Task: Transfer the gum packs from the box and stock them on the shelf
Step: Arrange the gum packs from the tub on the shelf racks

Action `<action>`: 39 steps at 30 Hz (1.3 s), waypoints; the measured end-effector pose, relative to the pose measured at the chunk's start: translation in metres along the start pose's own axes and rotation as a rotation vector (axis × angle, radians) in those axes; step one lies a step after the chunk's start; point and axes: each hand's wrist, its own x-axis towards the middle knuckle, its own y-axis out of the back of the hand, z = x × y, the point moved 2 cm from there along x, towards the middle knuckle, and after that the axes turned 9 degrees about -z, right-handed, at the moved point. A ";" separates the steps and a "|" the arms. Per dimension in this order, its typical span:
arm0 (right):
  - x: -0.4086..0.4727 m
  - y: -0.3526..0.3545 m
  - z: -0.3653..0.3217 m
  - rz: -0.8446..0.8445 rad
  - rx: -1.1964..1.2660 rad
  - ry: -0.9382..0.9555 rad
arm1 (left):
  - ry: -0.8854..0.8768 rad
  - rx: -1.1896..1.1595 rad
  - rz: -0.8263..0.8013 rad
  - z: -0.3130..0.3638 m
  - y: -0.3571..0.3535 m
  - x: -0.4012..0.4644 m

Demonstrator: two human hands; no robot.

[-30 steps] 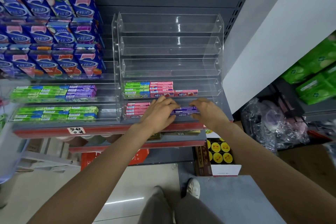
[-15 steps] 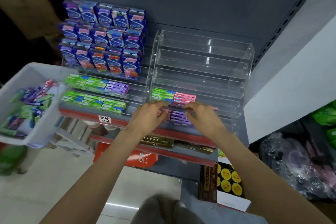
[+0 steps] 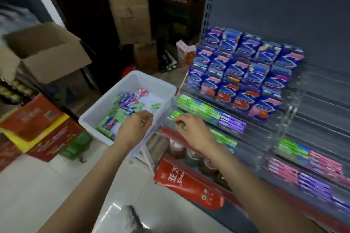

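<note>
box (image 3: 130,83): white | gum packs (image 3: 121,113): green, purple (some pink) | carton (image 3: 47,53): brown

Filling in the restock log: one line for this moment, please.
phase: reaching for more gum | left hand: over white bin, empty | right hand: beside bin, empty | loose gum packs: in bin

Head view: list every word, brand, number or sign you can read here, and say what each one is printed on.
"S": large curved letter on each blue gum pack in the upper rows of the shelf.
"Yatu...": slanted script, cut off, on the red pouch under the shelf; the two large Chinese characters above it are too blurred to read.
Stick gum packs, loose packs in the white bin, the red and yellow cartons: print too blurred.
</note>
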 end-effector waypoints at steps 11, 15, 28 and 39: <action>0.225 -0.123 -0.052 -0.205 0.007 -0.245 | 0.111 0.088 -0.186 -0.202 0.056 0.149; 0.261 -0.149 -0.029 -0.249 -0.029 -0.388 | 0.049 0.148 -0.345 -0.227 0.031 0.181; 0.263 -0.185 0.005 -0.207 -0.021 -0.582 | -0.232 0.420 -0.582 -0.236 -0.017 0.200; 0.262 -0.184 0.001 0.018 0.388 -0.676 | -0.417 0.394 -0.573 -0.231 -0.031 0.209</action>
